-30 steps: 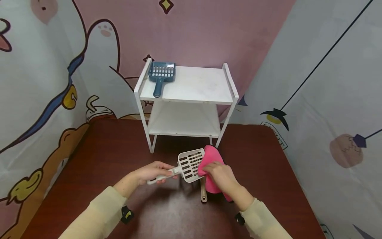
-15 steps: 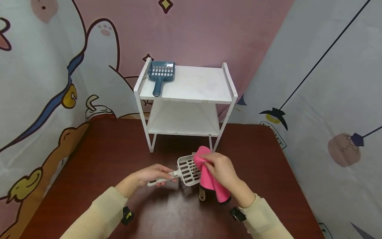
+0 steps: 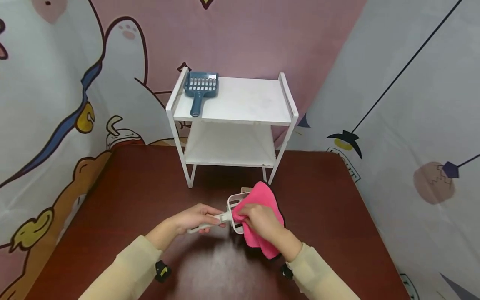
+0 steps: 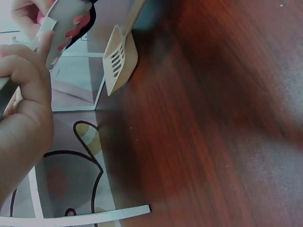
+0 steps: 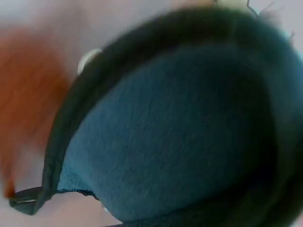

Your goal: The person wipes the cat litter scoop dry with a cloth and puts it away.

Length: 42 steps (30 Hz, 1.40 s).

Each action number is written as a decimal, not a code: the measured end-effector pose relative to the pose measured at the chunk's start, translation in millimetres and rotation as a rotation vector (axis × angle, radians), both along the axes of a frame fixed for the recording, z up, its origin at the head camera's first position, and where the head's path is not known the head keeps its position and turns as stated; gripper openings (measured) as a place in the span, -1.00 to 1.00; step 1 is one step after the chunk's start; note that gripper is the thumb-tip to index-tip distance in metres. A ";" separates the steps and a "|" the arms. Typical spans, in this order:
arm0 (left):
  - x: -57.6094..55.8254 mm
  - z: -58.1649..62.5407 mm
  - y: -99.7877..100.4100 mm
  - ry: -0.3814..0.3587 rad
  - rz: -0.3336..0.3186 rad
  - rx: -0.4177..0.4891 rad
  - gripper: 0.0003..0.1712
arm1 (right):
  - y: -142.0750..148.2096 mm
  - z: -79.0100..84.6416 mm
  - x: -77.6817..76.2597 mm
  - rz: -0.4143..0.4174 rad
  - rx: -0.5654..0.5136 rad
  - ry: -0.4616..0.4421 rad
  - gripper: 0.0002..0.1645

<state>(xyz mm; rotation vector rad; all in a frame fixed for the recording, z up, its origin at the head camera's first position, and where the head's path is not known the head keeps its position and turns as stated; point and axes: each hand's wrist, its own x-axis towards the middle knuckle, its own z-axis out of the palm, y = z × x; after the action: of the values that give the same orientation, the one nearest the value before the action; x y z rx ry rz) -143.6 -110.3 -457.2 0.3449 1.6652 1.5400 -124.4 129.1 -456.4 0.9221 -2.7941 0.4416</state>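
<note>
My left hand (image 3: 196, 218) grips the handle of a white slotted litter scoop (image 3: 226, 217), held above the table. My right hand (image 3: 264, 221) pinches a pink cloth (image 3: 265, 196) with dark edging and presses it on the scoop. The cloth hides most of the scoop's slotted head in the head view. In the left wrist view, pink shows through the slots. The right wrist view is mostly filled by the cloth's blue-grey side (image 5: 165, 132) with its black border, blurred. A beige litter scoop (image 4: 120, 61) lies on the table beyond, mostly covered by the cloth in the head view.
A white two-tier shelf (image 3: 247, 100) stands at the back of the dark red-brown table (image 3: 150, 183). On its top tier, at the left, lies a blue litter scoop (image 3: 200, 85). Patterned wall hangings (image 3: 243, 37) enclose the back and sides.
My right hand has moved the pink cloth left across the white scoop's head, from its far edge toward the handle. The left hand keeps its grip, nearly still.
</note>
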 end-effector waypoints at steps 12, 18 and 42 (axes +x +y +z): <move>-2.2 10.4 -5.2 0.016 0.011 -0.007 -0.50 | 42.9 6.6 -14.9 -0.154 0.084 0.156 -0.80; -3.2 11.4 -11.7 -0.048 0.004 0.019 -0.47 | 58.9 26.8 -23.3 -0.295 -0.022 0.122 -0.80; 0.3 27.5 -0.2 0.020 -0.035 -0.034 -0.53 | 15.7 22.0 -27.2 -0.054 -0.085 0.350 -0.80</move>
<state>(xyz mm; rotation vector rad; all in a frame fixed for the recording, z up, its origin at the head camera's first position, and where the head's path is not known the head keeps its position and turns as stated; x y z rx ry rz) -143.3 -110.4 -429.7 0.3711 1.6899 1.4853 -151.6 144.8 -434.3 0.8136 -2.4575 0.3493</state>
